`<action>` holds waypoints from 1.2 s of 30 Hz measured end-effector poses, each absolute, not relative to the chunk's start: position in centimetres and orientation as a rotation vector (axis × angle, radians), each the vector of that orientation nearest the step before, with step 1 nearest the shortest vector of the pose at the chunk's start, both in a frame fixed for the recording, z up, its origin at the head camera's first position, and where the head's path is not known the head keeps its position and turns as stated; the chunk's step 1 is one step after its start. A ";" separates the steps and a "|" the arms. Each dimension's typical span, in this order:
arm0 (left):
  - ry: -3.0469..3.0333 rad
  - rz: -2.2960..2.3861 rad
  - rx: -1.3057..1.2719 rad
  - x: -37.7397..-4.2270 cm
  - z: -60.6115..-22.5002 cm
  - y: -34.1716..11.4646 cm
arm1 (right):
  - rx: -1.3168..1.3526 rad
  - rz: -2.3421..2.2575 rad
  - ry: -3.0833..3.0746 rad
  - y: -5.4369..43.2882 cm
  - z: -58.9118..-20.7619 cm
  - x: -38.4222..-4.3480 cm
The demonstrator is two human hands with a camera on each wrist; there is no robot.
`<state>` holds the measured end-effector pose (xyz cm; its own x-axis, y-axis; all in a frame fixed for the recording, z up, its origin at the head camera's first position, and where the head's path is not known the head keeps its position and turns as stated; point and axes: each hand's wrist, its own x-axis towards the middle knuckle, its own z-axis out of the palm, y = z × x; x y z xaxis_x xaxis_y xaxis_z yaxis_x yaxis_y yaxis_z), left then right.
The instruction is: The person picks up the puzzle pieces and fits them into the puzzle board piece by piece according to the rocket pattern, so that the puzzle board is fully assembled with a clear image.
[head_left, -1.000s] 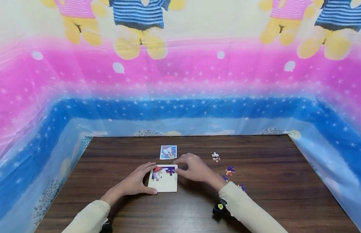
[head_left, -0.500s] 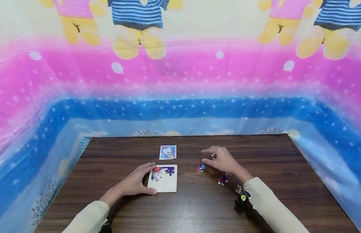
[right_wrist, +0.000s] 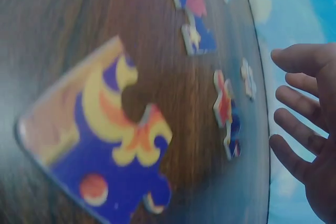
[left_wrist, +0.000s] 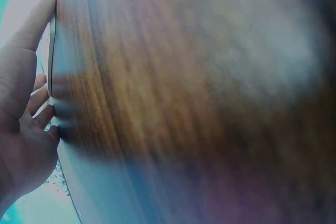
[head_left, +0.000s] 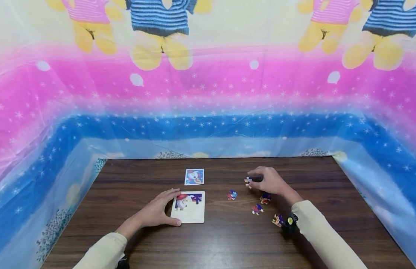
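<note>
My left hand holds the white puzzle board at its left side, fingers by the upper corner and thumb by the lower edge. Pieces fill the board's top part, showing a red hat, a white face and purple background. In the left wrist view, the thumb lies along the board's edge. Over the right of the table, my right hand has its fingers parted beside a whitish jigsaw piece. The right wrist view shows a gap between these fingers and that piece.
Several other jigsaw pieces lie loose: a blue-and-red one, a red-and-purple one, an orange-and-purple one and a yellow-and-purple one. A small picture card lies beyond the board. Printed cloth hangs behind the table.
My right hand has left the board's upper right corner and moved right to the whitish piece, uncovering the blue-and-red piece. My left hand stays at the board.
</note>
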<state>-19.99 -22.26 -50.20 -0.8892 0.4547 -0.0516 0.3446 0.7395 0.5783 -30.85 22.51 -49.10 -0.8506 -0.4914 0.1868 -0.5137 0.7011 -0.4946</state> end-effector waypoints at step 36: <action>2.745 0.865 0.671 -20.0 -50.1 -22.3 | 0.901 0.600 -2.940 23.2 -50.5 -32.0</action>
<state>-19.95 -22.25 -50.05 -0.8805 0.4724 -0.0399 0.3641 0.7278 0.5811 -31.99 23.18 -50.54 -0.8346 -0.5381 0.1181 -0.5414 0.7614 -0.3567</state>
